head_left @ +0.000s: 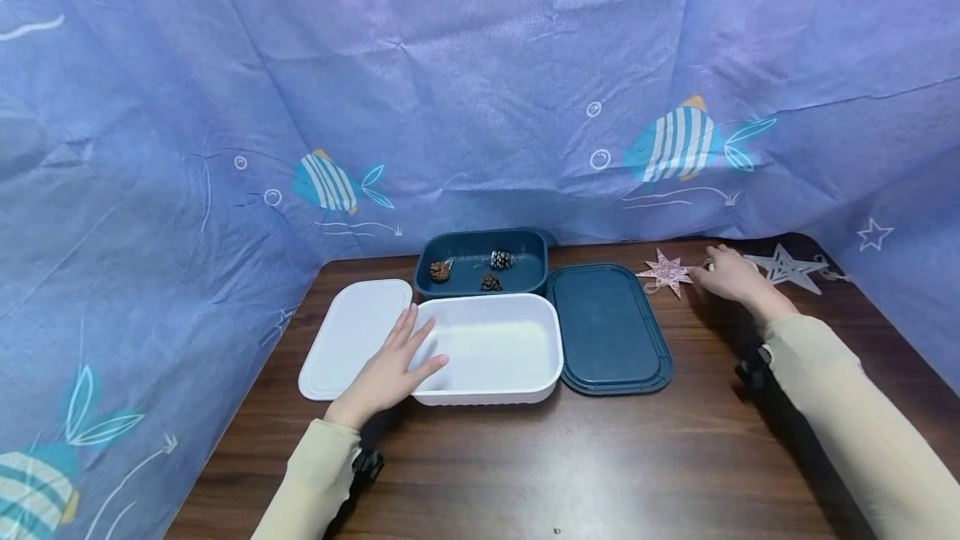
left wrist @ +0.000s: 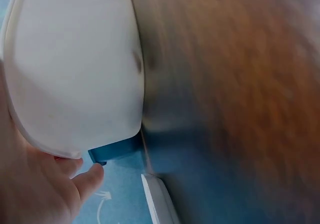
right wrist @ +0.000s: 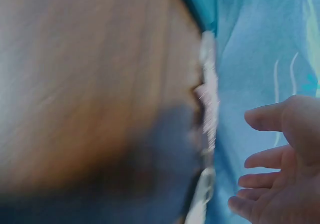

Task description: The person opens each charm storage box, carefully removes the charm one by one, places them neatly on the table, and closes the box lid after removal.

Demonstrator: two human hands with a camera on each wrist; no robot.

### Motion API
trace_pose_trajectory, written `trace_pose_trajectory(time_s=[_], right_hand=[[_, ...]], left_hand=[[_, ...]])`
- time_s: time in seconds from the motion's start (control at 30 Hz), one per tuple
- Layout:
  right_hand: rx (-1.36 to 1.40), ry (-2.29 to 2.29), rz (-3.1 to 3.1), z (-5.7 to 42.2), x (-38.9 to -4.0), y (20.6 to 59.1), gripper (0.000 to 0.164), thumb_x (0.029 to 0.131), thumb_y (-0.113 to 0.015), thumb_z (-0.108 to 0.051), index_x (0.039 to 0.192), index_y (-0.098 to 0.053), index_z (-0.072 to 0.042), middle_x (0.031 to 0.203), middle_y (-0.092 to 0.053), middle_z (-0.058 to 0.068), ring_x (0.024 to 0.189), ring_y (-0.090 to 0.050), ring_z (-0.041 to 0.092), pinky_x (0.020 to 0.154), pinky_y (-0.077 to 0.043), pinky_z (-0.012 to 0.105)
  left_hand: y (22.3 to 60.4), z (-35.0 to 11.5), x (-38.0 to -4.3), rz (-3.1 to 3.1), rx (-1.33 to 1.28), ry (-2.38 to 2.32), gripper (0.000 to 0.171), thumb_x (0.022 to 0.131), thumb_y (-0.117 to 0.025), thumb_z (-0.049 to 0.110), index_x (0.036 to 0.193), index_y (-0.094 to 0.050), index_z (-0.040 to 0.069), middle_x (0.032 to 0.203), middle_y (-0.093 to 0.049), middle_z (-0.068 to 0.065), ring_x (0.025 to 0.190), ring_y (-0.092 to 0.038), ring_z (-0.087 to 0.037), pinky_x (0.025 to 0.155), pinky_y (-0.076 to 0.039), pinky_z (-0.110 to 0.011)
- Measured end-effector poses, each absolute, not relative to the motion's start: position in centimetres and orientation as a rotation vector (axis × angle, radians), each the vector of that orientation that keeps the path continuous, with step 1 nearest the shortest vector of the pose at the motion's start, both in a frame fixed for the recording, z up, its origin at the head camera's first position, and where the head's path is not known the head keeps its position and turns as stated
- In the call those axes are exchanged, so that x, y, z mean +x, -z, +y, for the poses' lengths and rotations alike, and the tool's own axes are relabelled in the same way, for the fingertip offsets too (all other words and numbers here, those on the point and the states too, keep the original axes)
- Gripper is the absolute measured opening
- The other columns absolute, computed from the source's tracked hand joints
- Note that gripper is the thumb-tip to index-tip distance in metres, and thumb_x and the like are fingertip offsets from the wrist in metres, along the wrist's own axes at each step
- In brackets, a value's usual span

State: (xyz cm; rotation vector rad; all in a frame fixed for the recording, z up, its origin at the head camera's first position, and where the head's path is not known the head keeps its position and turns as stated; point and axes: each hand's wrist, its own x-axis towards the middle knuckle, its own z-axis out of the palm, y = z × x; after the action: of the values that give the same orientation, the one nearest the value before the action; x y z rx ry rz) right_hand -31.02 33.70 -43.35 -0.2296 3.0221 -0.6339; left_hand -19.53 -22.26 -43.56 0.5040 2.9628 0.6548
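Observation:
My left hand (head_left: pixel 384 375) rests at the left side of a white plastic box (head_left: pixel 487 397), fingers spread over its rim. In the left wrist view, its fingers lie along the rim of that box (left wrist: pixel 75 68), not curled round it. Over at the right, my right hand (head_left: pixel 731 276) is between a pink glittery star ornament (head_left: pixel 666 272) and a silver star ornament (head_left: pixel 785 266). Its fingers are apart with nothing between them in the right wrist view, beside the pink star (right wrist: pixel 210 108). Whatever lies directly beneath that hand is mostly hidden.
Behind the white box stands a dark teal box (head_left: pixel 483 292) with pine cones (head_left: pixel 439 272) in it. A white lid (head_left: pixel 356 340) lies to the left, a dark teal lid (head_left: pixel 611 327) to the right. A blue fish-patterned cloth (head_left: pixel 480 107) hangs along the table's back and sides.

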Motion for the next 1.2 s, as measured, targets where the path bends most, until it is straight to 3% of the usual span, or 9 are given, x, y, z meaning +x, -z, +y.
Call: trace_pose_trajectory(time_s=[0.1,0.3,0.37,0.53,0.57,0.6,0.7,0.97,1.2], right_hand=[[-0.212,0.680,2.993,32.2,-32.1,42.0,0.072,0.104,-0.047,-0.030,0.144,-0.025,0.026,0.147,-0.019,0.050,0.138,-0.018,0.062,0.112,-0.021,0.069],[-0.279,0.794,2.954,27.9,-34.1,39.0,0.073,0.106,-0.046,-0.033,0.151,-0.020,0.019,0.153,-0.019,0.044,0.141,-0.018,0.059,0.114,-0.019,0.066],[-0.295,0.832,2.942,26.4,-34.7,38.2,0.074,0.106,-0.046,-0.035,0.153,-0.019,0.015,0.153,-0.021,0.042,0.133,-0.036,0.056,0.108,-0.033,0.064],[-0.379,0.859,2.970,22.6,-36.1,36.6,0.068,0.105,-0.050,-0.030,0.152,-0.027,0.013,0.152,-0.030,0.039,0.130,-0.043,0.053,0.107,-0.036,0.060],[-0.403,0.861,2.976,21.9,-36.4,36.3,0.067,0.105,-0.051,-0.029,0.151,-0.029,0.014,0.152,-0.031,0.038,0.134,-0.040,0.052,0.109,-0.034,0.060],[-0.419,0.857,2.987,21.1,-36.6,36.0,0.065,0.104,-0.052,-0.026,0.150,-0.031,0.015,0.151,-0.033,0.038,0.140,-0.029,0.053,0.114,-0.026,0.060],[-0.475,0.855,2.983,18.9,-37.3,35.5,0.063,0.103,-0.054,-0.024,0.148,-0.034,0.016,0.150,-0.035,0.037,0.141,-0.029,0.052,0.115,-0.025,0.060],[-0.514,0.840,2.871,14.0,-38.1,35.0,0.060,0.104,-0.055,-0.026,0.153,-0.037,0.005,0.155,-0.038,0.028,0.141,-0.036,0.044,0.112,-0.034,0.057],[-0.666,0.736,2.801,10.2,-38.2,35.0,0.057,0.104,-0.056,-0.024,0.151,-0.041,0.004,0.154,-0.041,0.025,0.140,-0.040,0.042,0.112,-0.036,0.054]], left_hand=[[43.7,-22.3,-19.7,2.964,0.520,-0.668,0.085,0.095,-0.051,0.068,0.160,-0.030,0.017,0.169,-0.007,-0.013,0.155,-0.003,-0.030,0.118,-0.022,-0.059],[43.6,-22.6,-19.7,2.966,0.545,-0.713,0.096,0.093,-0.054,0.069,0.163,-0.016,0.014,0.168,-0.008,-0.012,0.155,-0.005,-0.028,0.121,-0.018,-0.054],[43.6,-22.6,-19.7,2.971,0.547,-0.721,0.100,0.093,-0.054,0.069,0.163,-0.012,0.012,0.168,-0.009,-0.012,0.155,-0.006,-0.028,0.121,-0.018,-0.052],[43.5,-22.5,-19.9,2.983,0.541,-0.707,0.105,0.091,-0.053,0.073,0.162,-0.011,0.007,0.168,-0.011,-0.013,0.155,-0.008,-0.029,0.121,-0.019,-0.052],[43.5,-22.5,-19.9,2.981,0.536,-0.704,0.106,0.091,-0.052,0.074,0.162,-0.011,0.007,0.168,-0.011,-0.013,0.155,-0.008,-0.029,0.121,-0.019,-0.052],[43.5,-22.5,-19.9,2.983,0.533,-0.698,0.106,0.091,-0.052,0.074,0.162,-0.011,0.006,0.168,-0.011,-0.013,0.155,-0.008,-0.029,0.121,-0.020,-0.051],[43.4,-22.5,-20.0,2.984,0.517,-0.689,0.107,0.090,-0.051,0.075,0.162,-0.012,0.006,0.168,-0.012,-0.013,0.155,-0.010,-0.028,0.121,-0.020,-0.050],[43.3,-22.5,-20.1,2.968,0.505,-0.690,0.107,0.091,-0.052,0.075,0.161,-0.012,0.005,0.168,-0.012,-0.013,0.155,-0.009,-0.027,0.122,-0.019,-0.048],[43.1,-22.4,-20.1,2.960,0.516,-0.707,0.104,0.093,-0.055,0.069,0.161,-0.012,0.004,0.168,-0.013,-0.014,0.155,-0.009,-0.028,0.122,-0.018,-0.048]])
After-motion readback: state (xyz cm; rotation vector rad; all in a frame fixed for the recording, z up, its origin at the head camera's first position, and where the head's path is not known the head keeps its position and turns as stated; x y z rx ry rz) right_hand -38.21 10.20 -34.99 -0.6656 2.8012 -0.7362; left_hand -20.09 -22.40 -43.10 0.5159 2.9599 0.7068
